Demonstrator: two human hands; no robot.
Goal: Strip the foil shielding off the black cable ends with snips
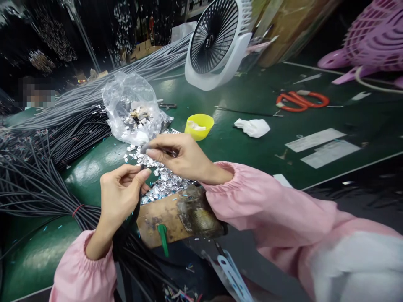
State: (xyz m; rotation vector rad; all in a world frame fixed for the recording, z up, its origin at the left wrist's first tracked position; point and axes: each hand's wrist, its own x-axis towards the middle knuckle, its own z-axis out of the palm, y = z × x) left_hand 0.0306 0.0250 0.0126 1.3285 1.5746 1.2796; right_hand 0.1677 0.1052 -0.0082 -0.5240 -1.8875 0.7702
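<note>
My left hand (118,201) is closed in a pinch on the end of a black cable (137,212), whose length runs down beside a bundle of black cables (135,251) at the table's front edge. Just right of it and a little higher, my right hand (189,157) is closed too, thumb against forefinger. The forefinger's tip looks grey, as if covered. Something dark shows inside that hand, but its kind is hidden. Crumpled silver foil scraps (166,184) lie on the green table beneath both hands.
Cable bundles (56,147) cover the left side. Behind the hands are a clear plastic bag (126,105), a yellow cup (200,128) and a white fan (204,79). A wooden block (153,220) sits at the front edge. Orange-handled scissors (289,102) lie right.
</note>
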